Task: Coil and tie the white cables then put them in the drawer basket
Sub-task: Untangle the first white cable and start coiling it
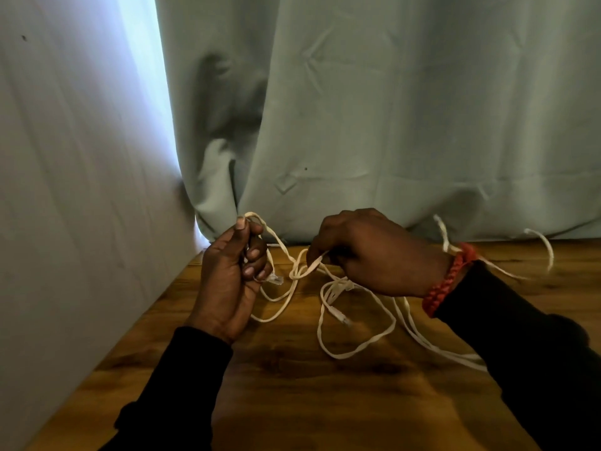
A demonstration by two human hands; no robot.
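Grey curtain (390,125) hangs behind a wooden table (292,385), with a pale wall (65,190) on the table's left side. Flat white cables (357,340) sprawl in loose, tangled loops on the table, near its curtain edge. Left hand (227,281) is raised just above the table, fingers curled round a cable loop, a clear plug (275,280) poking out below them. Right hand (374,255), palm down over the tangle, pinches a strand. A red braided bracelet (447,281) circles its wrist.
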